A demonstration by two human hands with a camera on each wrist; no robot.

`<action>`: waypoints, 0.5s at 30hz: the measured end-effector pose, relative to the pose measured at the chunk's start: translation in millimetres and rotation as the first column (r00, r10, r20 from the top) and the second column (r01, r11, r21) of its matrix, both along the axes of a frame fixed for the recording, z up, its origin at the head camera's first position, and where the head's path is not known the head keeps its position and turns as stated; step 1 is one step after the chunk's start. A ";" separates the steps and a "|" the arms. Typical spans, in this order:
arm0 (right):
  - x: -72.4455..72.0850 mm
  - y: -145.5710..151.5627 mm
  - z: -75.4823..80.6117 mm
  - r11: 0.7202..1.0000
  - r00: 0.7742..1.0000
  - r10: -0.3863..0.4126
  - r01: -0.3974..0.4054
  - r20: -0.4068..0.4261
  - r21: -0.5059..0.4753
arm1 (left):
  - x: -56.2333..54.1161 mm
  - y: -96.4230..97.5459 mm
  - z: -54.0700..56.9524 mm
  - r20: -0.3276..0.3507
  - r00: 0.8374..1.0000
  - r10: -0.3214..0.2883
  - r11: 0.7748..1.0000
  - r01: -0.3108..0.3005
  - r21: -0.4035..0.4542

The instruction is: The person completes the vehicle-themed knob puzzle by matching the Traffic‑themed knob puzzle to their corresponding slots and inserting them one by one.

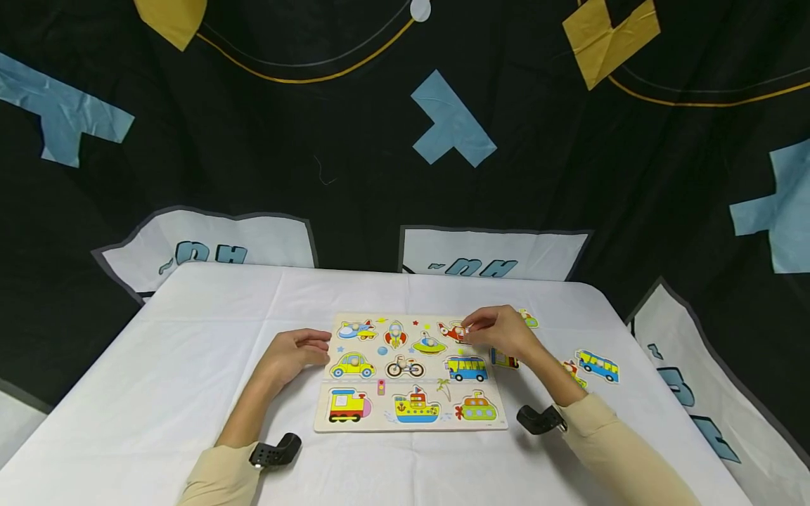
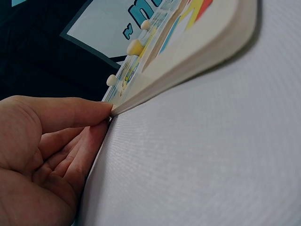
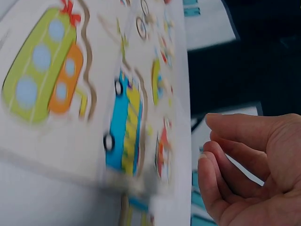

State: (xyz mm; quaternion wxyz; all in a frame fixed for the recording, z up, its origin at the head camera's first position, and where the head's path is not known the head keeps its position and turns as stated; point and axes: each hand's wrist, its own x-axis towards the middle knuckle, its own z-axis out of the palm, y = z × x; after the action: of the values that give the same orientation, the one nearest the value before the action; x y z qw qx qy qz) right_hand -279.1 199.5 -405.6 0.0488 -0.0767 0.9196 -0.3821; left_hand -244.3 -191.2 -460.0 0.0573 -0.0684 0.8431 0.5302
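Observation:
A flat puzzle board (image 1: 411, 426) printed with colourful vehicles lies on the table. My left hand (image 1: 290, 355) is at its left side; the thumb (image 2: 80, 113) is straight and touches the board's edge, with the other fingers loosely bent beside it. My right hand (image 1: 502, 330) hovers at the upper right of the board, its fingertips overlapping the red helicopter picture (image 1: 452, 332) in the head view. In the right wrist view its thumb and fingers are bent with a gap between them, and nothing shows in that gap.
Loose pieces lie right of the board: a blue bus (image 1: 598, 367), a red-and-yellow piece (image 1: 574, 374), a green piece (image 1: 528, 318) and one partly hidden beside the right hand (image 1: 504, 359). A white cloth covers the table (image 1: 158, 393); a black curtain (image 1: 354, 154) hangs behind.

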 end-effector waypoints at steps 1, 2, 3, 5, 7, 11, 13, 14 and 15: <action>-0.2 6.0 1.0 1.000 1.000 -0.013 0.013 0.004 0.003 | 0.0 -0.2 0.0 -0.001 1.000 0.000 1.000 0.000 -0.001; -0.1 11.9 2.1 1.000 1.000 -0.026 0.026 0.003 0.006 | 0.0 -0.3 0.0 -0.002 1.000 0.001 1.000 -0.001 -0.002; 0.0 17.9 3.0 0.999 0.999 -0.038 0.038 0.005 0.008 | 0.1 -0.3 -0.1 -0.003 1.000 0.000 1.000 0.000 -0.002; 1.1 29.8 5.0 0.998 0.998 -0.057 0.057 0.014 0.006 | 0.2 -0.5 -0.3 -0.006 1.000 -0.001 1.000 0.001 -0.003; 2.8 41.6 6.5 0.997 0.997 -0.074 0.074 0.022 0.006 | 0.5 -0.4 -0.4 -0.006 1.000 -0.002 1.000 0.002 0.000; 6.6 65.6 8.6 0.996 0.996 -0.087 0.087 0.029 0.005 | 0.9 0.2 -0.7 -0.004 1.000 0.000 1.000 0.000 -0.004; 8.5 77.2 9.4 0.996 0.995 -0.093 0.093 0.023 0.018 | 0.8 0.5 -0.6 -0.004 1.000 0.001 1.000 -0.001 -0.004; 9.3 82.9 9.6 0.995 0.995 -0.100 0.100 0.022 0.021 | 0.8 0.5 -0.6 -0.006 1.000 -0.001 1.000 0.001 -0.003; 10.2 88.3 10.0 0.994 0.994 -0.109 0.108 0.024 0.023 | 0.6 0.6 -0.6 -0.007 1.000 -0.001 1.000 0.001 -0.002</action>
State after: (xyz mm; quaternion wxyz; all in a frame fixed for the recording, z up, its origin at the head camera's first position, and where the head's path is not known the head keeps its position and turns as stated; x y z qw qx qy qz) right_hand -268.9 287.8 -395.6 0.0402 -0.0213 0.9258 -0.3753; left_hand -243.7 -190.6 -460.6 0.0544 -0.0660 0.8439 0.5296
